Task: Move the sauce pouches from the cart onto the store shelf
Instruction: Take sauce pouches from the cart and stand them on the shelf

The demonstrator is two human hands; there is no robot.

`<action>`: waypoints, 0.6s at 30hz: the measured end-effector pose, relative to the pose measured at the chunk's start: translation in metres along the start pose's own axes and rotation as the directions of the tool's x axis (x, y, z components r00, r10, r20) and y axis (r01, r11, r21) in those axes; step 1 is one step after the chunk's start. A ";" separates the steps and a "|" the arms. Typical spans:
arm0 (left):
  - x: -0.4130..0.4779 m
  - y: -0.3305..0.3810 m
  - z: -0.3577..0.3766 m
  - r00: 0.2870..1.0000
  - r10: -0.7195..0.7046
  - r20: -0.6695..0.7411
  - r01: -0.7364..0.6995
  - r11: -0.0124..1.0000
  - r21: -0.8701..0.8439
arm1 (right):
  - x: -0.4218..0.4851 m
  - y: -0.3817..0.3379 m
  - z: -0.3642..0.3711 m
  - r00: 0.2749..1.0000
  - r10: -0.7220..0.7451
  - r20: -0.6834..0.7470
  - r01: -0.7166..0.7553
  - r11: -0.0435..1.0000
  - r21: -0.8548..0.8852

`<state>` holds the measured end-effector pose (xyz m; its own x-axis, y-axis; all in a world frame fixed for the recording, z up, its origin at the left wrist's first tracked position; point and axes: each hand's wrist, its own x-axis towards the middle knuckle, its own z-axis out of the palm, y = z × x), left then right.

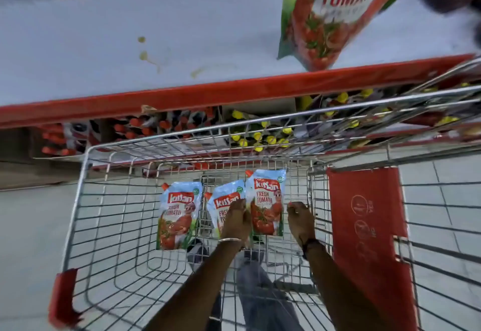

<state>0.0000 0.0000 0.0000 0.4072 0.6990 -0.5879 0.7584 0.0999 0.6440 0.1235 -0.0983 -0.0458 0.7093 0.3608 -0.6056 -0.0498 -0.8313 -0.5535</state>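
Cart: silver wire shopping cart with red plastic corner bumpers, seen from above; its far rim sits close to the shelf front.
Pouches in cart: three pale-blue tomato sauce pouches with red spouts lie flat on the cart floor, side by side. The left pouch lies apart from the other two. The middle pouch and the right pouch touch along their edges.
Left hand: the left hand rests over the lower part of the middle pouch, fingers reaching to the seam between the middle and right pouches. The grip is pressed together at that seam; whether it pinches a pouch cannot be told. A thin metal bangle circles the wrist.
Right hand: the right hand is just right of the right pouch, near the cart's inner wire wall. Fingers are curled inward and pinch nothing visible. A dark band sits at the wrist.
Shelf: pale grey store shelf with a red front edge strip, above and beyond the cart. Small yellowish stains mark its surface.
Pouch on shelf: one large tomato sauce pouch stands at the right of the shelf, near the front edge; further red packs are cut off at the top of the view.
Lower shelf: red-capped bottles and yellow-capped bottles, partly screened by the cart wires.
Obstructions: red fold-down seat panel stands to the right of the right hand.
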 end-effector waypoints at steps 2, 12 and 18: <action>0.013 -0.001 0.007 0.999 -0.044 -0.028 0.045 0.999 0.005 | 0.011 0.004 0.004 0.999 0.040 0.029 -0.039 0.999 -0.027; 0.063 -0.001 0.022 0.979 -0.194 -0.057 0.200 0.972 0.126 | 0.048 0.010 0.024 0.968 0.225 0.109 -0.244 0.948 0.203; 0.056 0.004 0.011 0.976 -0.218 0.000 0.217 0.972 0.096 | 0.035 0.007 0.005 0.940 0.264 0.218 -0.325 0.885 0.333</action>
<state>0.0311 0.0320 -0.0360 0.2325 0.6603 -0.7141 0.8739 0.1805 0.4514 0.1446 -0.0899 -0.0736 0.5001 0.2121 -0.8396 -0.5087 -0.7127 -0.4830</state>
